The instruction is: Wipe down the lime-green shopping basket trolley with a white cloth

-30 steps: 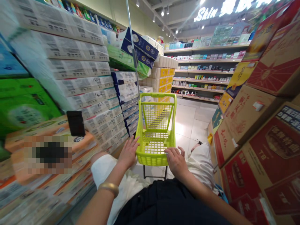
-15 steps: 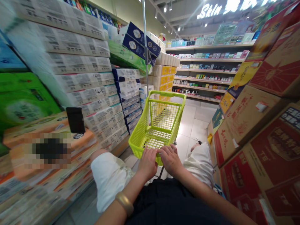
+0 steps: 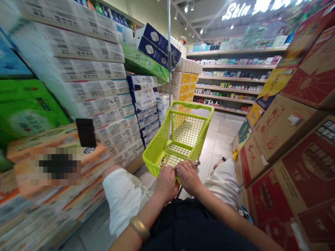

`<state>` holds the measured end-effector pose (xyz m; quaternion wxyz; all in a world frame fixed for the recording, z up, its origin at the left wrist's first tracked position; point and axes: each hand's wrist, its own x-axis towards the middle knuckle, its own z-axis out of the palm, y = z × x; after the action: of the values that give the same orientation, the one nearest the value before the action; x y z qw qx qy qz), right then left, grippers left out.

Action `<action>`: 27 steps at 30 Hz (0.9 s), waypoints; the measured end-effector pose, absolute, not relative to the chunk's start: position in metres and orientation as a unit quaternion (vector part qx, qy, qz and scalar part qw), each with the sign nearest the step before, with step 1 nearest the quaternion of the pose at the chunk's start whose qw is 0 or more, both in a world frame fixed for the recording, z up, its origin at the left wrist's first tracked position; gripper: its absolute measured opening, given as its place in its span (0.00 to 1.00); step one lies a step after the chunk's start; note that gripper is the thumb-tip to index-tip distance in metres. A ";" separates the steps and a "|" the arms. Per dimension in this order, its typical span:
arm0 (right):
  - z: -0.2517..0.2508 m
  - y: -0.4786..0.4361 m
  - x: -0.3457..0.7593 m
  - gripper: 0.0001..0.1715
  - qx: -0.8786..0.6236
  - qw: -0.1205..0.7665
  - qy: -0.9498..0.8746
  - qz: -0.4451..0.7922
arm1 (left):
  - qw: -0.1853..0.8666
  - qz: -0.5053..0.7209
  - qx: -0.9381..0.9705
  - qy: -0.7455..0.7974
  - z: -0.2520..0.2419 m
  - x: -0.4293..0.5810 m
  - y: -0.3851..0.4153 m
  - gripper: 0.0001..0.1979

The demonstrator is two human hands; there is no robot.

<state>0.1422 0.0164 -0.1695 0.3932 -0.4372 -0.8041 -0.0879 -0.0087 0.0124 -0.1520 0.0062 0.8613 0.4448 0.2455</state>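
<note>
A yellow-green plastic basket with mesh walls stands in front of my knees, tilted slightly, and nothing shows inside it. My left hand is wrapped over its near rim, with a gold bangle on that forearm. Close beside it, almost touching, my right hand curls over the same rim. The undersides of the fingers are hidden. A metal pole rises behind the basket's left side.
Stacked paper packs line the left, with a black phone-like object on orange packs. Cartons are piled on the right. Shelves of small goods stand at the back, beyond the tiled floor.
The basket's far end has swung slightly to the right in view, and the pole appears further right. Both hands keep their hold on the near rim.
</note>
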 end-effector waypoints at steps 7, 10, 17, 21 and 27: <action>-0.157 0.040 0.167 0.12 -0.485 0.409 -0.769 -0.085 | 0.027 0.268 0.867 0.419 -0.153 -0.015 0.013 0.08; -0.160 0.033 0.157 0.13 -0.493 0.423 -0.756 -0.082 | 0.018 0.285 0.861 0.421 -0.155 -0.016 0.013 0.07; -0.161 0.021 0.147 0.12 -0.411 0.394 -0.820 -0.062 | -0.011 0.295 0.858 0.420 -0.162 -0.025 0.014 0.04; -0.152 0.051 0.168 0.13 -0.466 0.416 -0.778 -0.069 | 0.009 0.314 0.855 0.413 -0.163 -0.030 0.015 0.05; -0.159 0.040 0.147 0.13 -0.479 0.434 -0.760 -0.065 | 0.010 0.317 0.853 0.414 -0.163 -0.030 0.017 0.06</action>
<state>0.1466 0.0404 -0.1591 0.4342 -0.4788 -0.7602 -0.0652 -0.0300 0.0174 -0.1630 0.0101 0.8534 0.4136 0.3171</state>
